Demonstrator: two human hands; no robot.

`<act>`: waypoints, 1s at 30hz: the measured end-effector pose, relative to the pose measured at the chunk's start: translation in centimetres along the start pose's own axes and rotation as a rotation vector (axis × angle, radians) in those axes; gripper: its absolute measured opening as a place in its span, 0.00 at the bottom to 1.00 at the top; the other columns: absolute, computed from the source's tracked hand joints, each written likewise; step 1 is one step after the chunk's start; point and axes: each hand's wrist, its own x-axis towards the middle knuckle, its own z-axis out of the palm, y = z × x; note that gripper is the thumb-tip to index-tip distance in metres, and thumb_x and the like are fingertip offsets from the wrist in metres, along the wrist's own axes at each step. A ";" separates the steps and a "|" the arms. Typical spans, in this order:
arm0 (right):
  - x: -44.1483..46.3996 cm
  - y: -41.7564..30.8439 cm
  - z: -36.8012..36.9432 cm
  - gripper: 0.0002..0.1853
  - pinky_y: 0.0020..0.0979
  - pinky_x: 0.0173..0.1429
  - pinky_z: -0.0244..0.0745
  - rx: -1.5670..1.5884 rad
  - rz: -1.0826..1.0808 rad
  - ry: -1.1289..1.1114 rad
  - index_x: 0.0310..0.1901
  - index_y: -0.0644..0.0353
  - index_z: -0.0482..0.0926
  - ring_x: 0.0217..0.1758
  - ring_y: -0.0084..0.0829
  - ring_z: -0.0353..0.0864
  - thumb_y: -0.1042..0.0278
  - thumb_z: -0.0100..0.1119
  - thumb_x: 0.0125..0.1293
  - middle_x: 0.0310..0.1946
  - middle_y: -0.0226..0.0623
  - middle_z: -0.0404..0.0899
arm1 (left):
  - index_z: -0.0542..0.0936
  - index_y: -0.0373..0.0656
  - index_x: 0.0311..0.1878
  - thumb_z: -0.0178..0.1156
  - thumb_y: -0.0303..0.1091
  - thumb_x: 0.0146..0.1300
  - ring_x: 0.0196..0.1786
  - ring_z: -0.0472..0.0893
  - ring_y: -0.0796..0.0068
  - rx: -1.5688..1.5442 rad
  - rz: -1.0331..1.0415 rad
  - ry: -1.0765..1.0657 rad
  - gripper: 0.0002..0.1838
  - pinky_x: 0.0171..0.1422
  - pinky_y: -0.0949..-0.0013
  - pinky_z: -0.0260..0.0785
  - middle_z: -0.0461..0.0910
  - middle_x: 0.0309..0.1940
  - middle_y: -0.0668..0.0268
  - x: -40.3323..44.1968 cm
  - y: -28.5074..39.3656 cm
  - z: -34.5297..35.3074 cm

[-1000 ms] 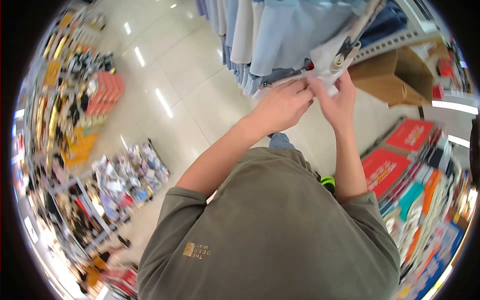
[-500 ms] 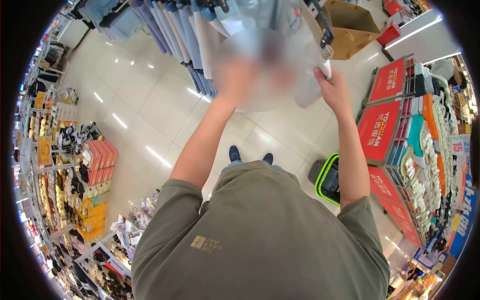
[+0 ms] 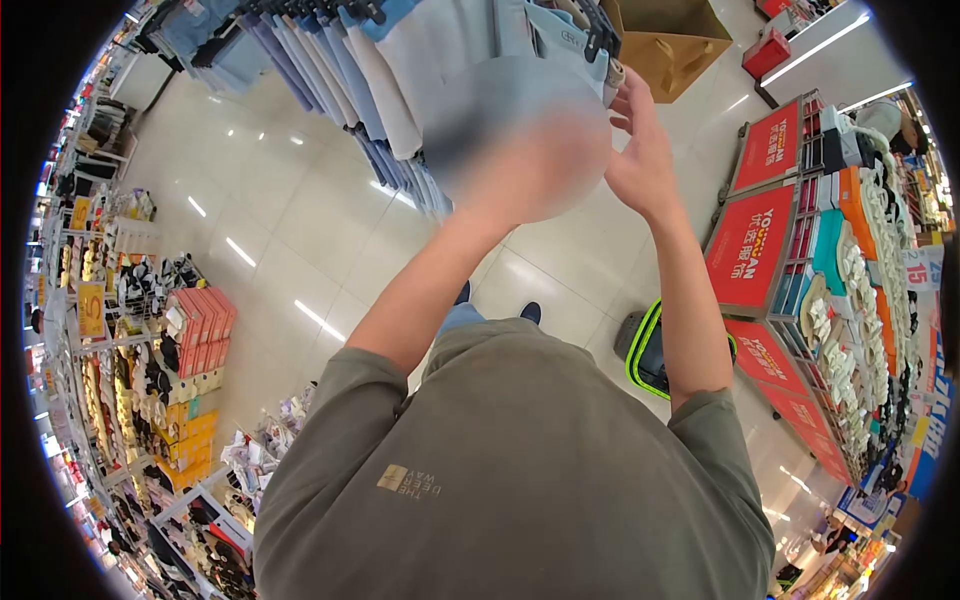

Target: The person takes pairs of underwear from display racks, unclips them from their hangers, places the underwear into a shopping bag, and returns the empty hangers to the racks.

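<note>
A row of pale blue, white and grey garments hangs on dark hangers along a rack at the top. My left hand reaches to the front of these clothes, and a blurred patch hides most of its fingers and whatever they touch. Beside the front light-blue garment, my right hand is raised with its fingers apart, the fingertips close to the garment's edge by the hanger clips.
A brown paper bag stands right of the rack. Red-signed bins of clothing line the right side. A green-rimmed basket is on the floor near my right arm. Shelves of goods fill the left.
My right hand has let go of the white piece it held and moved up beside the front garment. My left hand has shifted right, and the view has moved slightly.
</note>
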 end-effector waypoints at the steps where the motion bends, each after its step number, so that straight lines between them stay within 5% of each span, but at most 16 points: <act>1: 0.4 -1.1 0.4 0.29 0.31 0.53 0.78 -0.016 0.021 0.013 0.67 0.64 0.69 0.46 0.33 0.84 0.66 0.63 0.66 0.38 0.41 0.85 | 0.86 0.37 0.40 0.66 0.35 0.62 0.60 0.77 0.50 -0.052 -0.008 -0.007 0.11 0.61 0.53 0.74 0.71 0.66 0.53 0.2 0.0 0.4; 5: 2.2 2.1 0.7 0.18 0.34 0.46 0.77 -0.166 0.098 0.115 0.55 0.63 0.79 0.39 0.29 0.83 0.67 0.65 0.65 0.37 0.36 0.86 | 0.83 0.38 0.40 0.68 0.37 0.61 0.59 0.78 0.50 -0.199 0.063 -0.029 0.12 0.62 0.54 0.74 0.76 0.61 0.51 -0.4 -1.2 -0.6; 8: 2.2 1.7 -0.2 0.11 0.33 0.39 0.72 -0.253 0.177 0.173 0.44 0.66 0.82 0.30 0.27 0.77 0.67 0.63 0.65 0.26 0.34 0.82 | 0.82 0.36 0.37 0.70 0.35 0.62 0.49 0.83 0.55 -0.275 0.042 0.101 0.11 0.55 0.61 0.76 0.80 0.56 0.54 -2.5 -3.8 -3.0; 10: 2.0 2.8 -0.4 0.10 0.32 0.38 0.70 -0.218 0.229 0.173 0.42 0.68 0.80 0.31 0.24 0.74 0.68 0.61 0.66 0.24 0.33 0.79 | 0.81 0.38 0.37 0.71 0.33 0.62 0.51 0.83 0.62 -0.437 -0.370 0.112 0.10 0.54 0.65 0.76 0.81 0.55 0.57 -3.5 -6.0 -4.9; 15: 2.4 3.8 0.0 0.09 0.34 0.35 0.70 -0.185 0.146 0.284 0.40 0.65 0.80 0.27 0.26 0.73 0.70 0.57 0.64 0.22 0.38 0.77 | 0.80 0.37 0.41 0.69 0.34 0.60 0.38 0.81 0.61 -0.045 -0.335 0.698 0.12 0.44 0.59 0.75 0.80 0.36 0.59 -2.2 -12.3 -7.7; 18: 2.5 4.2 0.0 0.09 0.32 0.37 0.70 -0.119 0.215 0.322 0.40 0.67 0.80 0.30 0.25 0.75 0.70 0.58 0.64 0.24 0.34 0.79 | 0.81 0.37 0.39 0.68 0.36 0.62 0.38 0.83 0.55 0.029 -0.280 0.681 0.12 0.43 0.54 0.75 0.82 0.34 0.56 -1.0 -13.1 -8.3; 21: 2.9 4.3 -0.5 0.10 0.31 0.40 0.70 -0.087 0.292 0.326 0.41 0.67 0.81 0.33 0.23 0.75 0.69 0.59 0.64 0.26 0.31 0.81 | 0.83 0.35 0.38 0.65 0.40 0.65 0.42 0.83 0.48 0.158 -0.484 0.232 0.15 0.47 0.51 0.75 0.84 0.40 0.49 -0.7 -14.6 -8.1; 24: 3.4 4.7 -0.9 0.10 0.30 0.41 0.69 -0.084 0.315 0.306 0.42 0.68 0.82 0.34 0.22 0.75 0.70 0.60 0.64 0.28 0.30 0.82 | 0.84 0.33 0.38 0.61 0.41 0.68 0.41 0.83 0.44 0.119 -0.113 0.431 0.17 0.47 0.49 0.75 0.83 0.44 0.43 0.2 -14.0 -6.8; 25: 3.5 4.7 -0.8 0.10 0.30 0.42 0.70 -0.096 0.322 0.307 0.42 0.68 0.82 0.35 0.22 0.75 0.69 0.60 0.65 0.29 0.30 0.82 | 0.86 0.35 0.41 0.60 0.40 0.69 0.42 0.84 0.45 0.182 -0.221 0.271 0.15 0.47 0.49 0.76 0.84 0.42 0.44 0.3 -12.4 -6.6; 29: 3.7 4.1 0.5 0.11 0.30 0.46 0.73 -0.024 0.267 0.303 0.44 0.66 0.83 0.38 0.23 0.78 0.68 0.62 0.65 0.35 0.29 0.83 | 0.87 0.37 0.36 0.61 0.36 0.65 0.47 0.83 0.48 0.000 -0.050 0.249 0.12 0.50 0.50 0.79 0.80 0.52 0.47 2.0 -7.2 -3.6; 30: 3.6 3.7 0.9 0.11 0.30 0.47 0.74 0.024 0.232 0.303 0.44 0.66 0.83 0.39 0.24 0.78 0.68 0.63 0.65 0.37 0.29 0.84 | 0.87 0.37 0.37 0.63 0.33 0.59 0.52 0.81 0.49 0.025 -0.058 0.107 0.10 0.53 0.51 0.79 0.77 0.55 0.48 2.5 -6.2 -3.5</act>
